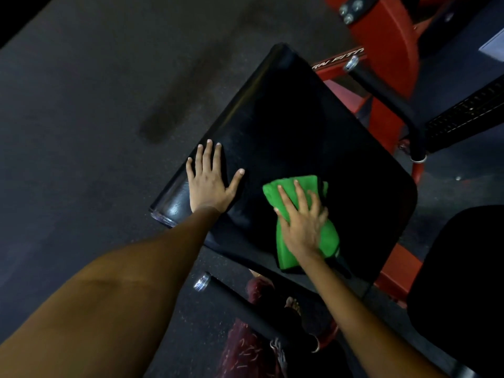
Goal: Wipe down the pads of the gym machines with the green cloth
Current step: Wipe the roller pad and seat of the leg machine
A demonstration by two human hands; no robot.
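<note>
A large black seat pad (294, 126) of a red gym machine fills the middle of the view. A folded green cloth (289, 192) lies on its near right part. My right hand (302, 222) presses flat on the cloth with fingers spread and nearly straight. My left hand (208, 181) rests flat on the pad's left edge, fingers straight and splayed, holding nothing.
The red machine frame (387, 34) rises behind and right of the pad. A black bar with a metal end cap (203, 281) runs below the pad. A second black pad (463, 282) sits at the right. Dark rubber floor (95, 105) lies to the left.
</note>
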